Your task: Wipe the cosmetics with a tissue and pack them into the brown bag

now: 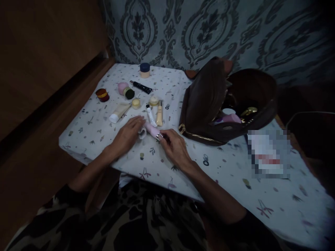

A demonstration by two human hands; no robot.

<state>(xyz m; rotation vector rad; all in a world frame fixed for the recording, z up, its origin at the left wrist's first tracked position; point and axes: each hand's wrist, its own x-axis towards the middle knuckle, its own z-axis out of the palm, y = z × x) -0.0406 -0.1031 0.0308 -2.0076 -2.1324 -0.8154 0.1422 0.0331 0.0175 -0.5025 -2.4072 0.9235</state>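
Observation:
A pink tube with a silvery end lies at a slant between my two hands, near the table's front edge. My right hand is closed on its silvery end, thumb and fingers together. My left hand is at the tube's other end, beside a small whitish loop-like item; its fingers are close together, and what they hold, if anything, is hidden. Just beyond the pink tube lie a white tube with a black cap and a yellowish tube.
On the patterned tablecloth stand a brown bag, open with items inside, a blue-lidded jar, an amber jar, a black tube, a cream tube and several small containers. A blurred packet lies right.

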